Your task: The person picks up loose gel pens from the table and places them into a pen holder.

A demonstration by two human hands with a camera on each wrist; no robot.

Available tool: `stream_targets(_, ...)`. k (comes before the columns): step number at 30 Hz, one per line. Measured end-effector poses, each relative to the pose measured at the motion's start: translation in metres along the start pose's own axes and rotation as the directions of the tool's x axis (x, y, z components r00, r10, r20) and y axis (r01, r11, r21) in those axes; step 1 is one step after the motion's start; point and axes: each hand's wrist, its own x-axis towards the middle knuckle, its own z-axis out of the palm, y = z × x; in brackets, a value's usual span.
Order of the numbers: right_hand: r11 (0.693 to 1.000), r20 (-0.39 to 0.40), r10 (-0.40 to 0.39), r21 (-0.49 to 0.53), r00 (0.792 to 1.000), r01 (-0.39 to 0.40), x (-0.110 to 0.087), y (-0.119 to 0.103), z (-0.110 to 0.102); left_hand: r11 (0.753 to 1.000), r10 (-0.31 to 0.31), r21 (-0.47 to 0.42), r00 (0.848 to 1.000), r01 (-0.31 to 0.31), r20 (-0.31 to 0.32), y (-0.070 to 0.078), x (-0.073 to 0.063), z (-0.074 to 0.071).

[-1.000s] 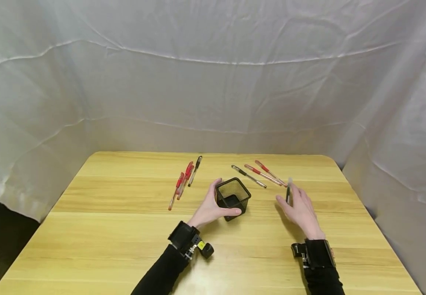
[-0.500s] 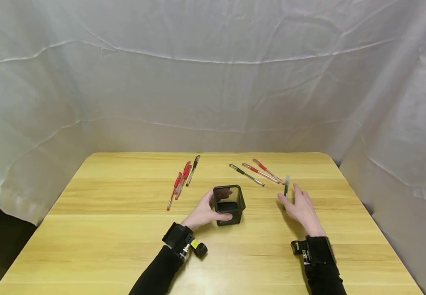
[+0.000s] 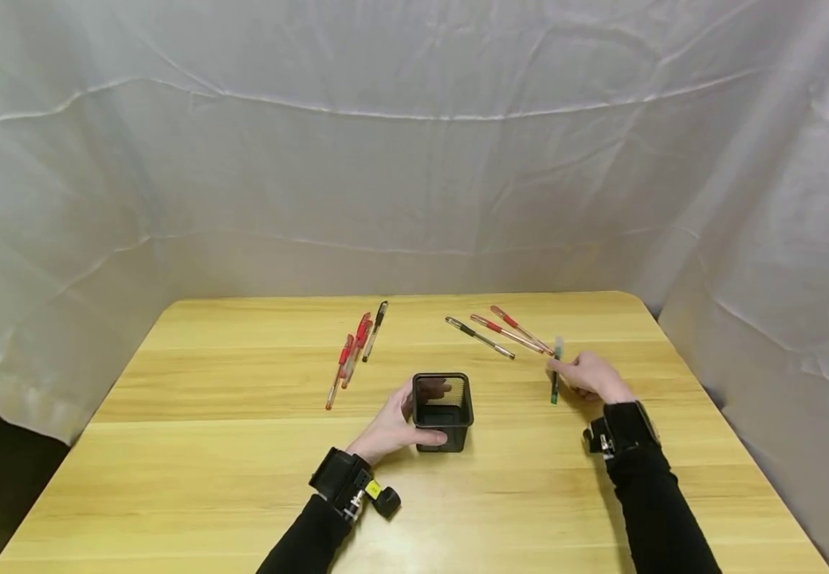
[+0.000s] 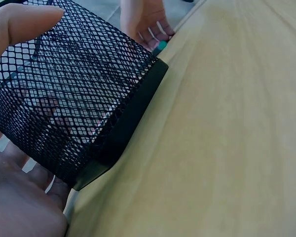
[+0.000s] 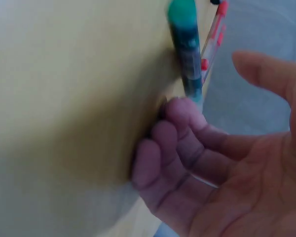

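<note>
My left hand (image 3: pixel 389 426) grips a square black mesh pen holder (image 3: pixel 463 434) by its left side, thumb across the front and fingers behind. Through the upright holder's opening its inside looks bare. On the right, a pen with a green end and a clear tip (image 3: pixel 555 387) lies on the table. My right hand (image 3: pixel 592 375) is over it, fingertips beside the barrel. In the right wrist view the fingers (image 5: pixel 177 116) are bent and touch or nearly touch the pen (image 5: pixel 187 59), while the thumb stands well apart from them.
On the wooden table (image 3: pixel 242 494), several red pens (image 3: pixel 347 359) and a black pen (image 3: pixel 375 331) lie left of the holder. Another black pen (image 3: pixel 479 337) and two red pens (image 3: pixel 506 333) lie behind it to the right. A pale cloth (image 3: pixel 414 183) hangs behind the table.
The left hand has drawn the pen holder slightly nearer and set it more upright. My right hand has turned and its fingers have bent in beside the green-ended pen, whose near end now shows.
</note>
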Motion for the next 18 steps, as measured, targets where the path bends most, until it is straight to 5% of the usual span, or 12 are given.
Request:
stream_targets(10, 0.991, 0.076, 0.115, -0.071, 0.99, -0.11, 0.021, -0.003, -0.011, 1.0, 0.003, 0.007, 1.0, -0.004, 0.009, 0.001, 0.001, 0.001)
stream_targets(18, 0.996, 0.079, 0.083, -0.038, 0.993, -0.08, 0.022, -0.003, -0.01, 1.0, -0.004, 0.017, 1.0, 0.004, -0.007, -0.002, 0.0, 0.0)
